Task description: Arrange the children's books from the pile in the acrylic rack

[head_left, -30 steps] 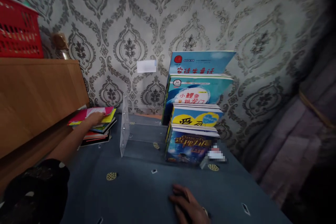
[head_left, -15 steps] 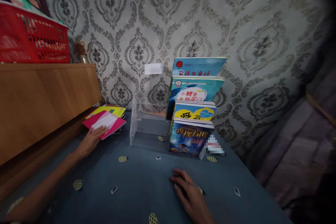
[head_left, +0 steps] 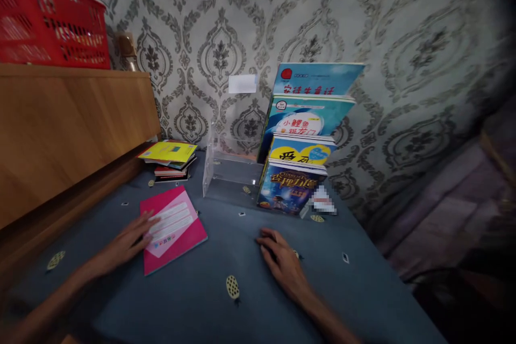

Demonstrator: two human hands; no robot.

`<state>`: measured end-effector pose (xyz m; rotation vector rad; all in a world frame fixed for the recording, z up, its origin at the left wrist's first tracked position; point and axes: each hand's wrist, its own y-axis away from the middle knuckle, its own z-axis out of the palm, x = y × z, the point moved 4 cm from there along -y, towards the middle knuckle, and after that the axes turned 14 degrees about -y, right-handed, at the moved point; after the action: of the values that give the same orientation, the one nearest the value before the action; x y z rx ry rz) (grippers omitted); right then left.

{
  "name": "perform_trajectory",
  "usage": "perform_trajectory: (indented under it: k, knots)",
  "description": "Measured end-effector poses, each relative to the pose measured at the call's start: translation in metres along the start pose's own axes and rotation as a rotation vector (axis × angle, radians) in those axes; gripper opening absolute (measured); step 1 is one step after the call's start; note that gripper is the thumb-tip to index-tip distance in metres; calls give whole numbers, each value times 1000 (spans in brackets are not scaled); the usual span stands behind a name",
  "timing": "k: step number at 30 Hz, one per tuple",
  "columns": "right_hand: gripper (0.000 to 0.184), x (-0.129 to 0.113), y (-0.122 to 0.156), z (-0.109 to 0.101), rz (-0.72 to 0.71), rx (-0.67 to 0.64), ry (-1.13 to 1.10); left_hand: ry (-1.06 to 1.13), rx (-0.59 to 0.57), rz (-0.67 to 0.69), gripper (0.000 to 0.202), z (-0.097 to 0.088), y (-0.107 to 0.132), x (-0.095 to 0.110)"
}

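A pink book [head_left: 183, 245] with a pale printed panel lies flat on the dark blue tablecloth. My left hand [head_left: 135, 231] rests on its left side, fingers stretched over the cover and a little blurred. Resting on the cloth to the right, my right hand [head_left: 282, 260] is loosely curled, thumb apart from the fingers, with nothing in it. Beyond it, several books lean upright in a clear acrylic stand [head_left: 208, 166]; the front one is a dark blue book [head_left: 288, 189]. Behind the pink book sits a small book stack topped by a yellow book [head_left: 171, 151].
A wooden cabinet [head_left: 80, 134] runs along the left, with a red basket [head_left: 76, 27] on top. Patterned wallpaper closes off the back, bearing a white label [head_left: 242, 84]. Grey curtain fabric [head_left: 439, 226] hangs beyond the table's right edge.
My left hand has slid the pink book off the stack, toward me, uncovering the yellow book. My right hand stays on the cloth. The view has tilted down slightly.
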<state>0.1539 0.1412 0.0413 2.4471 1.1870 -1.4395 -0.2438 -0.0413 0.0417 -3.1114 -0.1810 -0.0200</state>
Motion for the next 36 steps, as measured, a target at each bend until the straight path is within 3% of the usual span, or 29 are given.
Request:
perform_trajectory:
  k: [3, 5, 8, 11, 20, 25, 30, 36]
  knots:
    - [31, -5, 1, 0, -18, -4, 4, -113, 26, -304, 68, 10, -33, -9]
    - [31, -7, 1, 0, -12, -9, 6, -186, 36, -361, 72, 21, -49, -3]
    - [29, -9, 2, 0, -11, -4, 13, -232, 94, -242, 72, 37, -59, 15]
    - [29, -9, 3, 1, -23, 8, 34, -232, 159, -125, 71, 47, -53, 32]
    - [25, -10, 6, 4, -107, 41, 79, -226, 272, -52, 67, 70, -35, 51]
    - [23, -14, 8, 3, -117, 43, 95, -193, 377, 99, 67, 83, -32, 80]
    - [24, -16, 10, 2, -103, 69, 110, -175, 402, 311, 67, 75, -44, 131]
    - [22, -7, 4, -11, 32, 123, 112, -159, 339, 418, 63, 50, -69, 189]
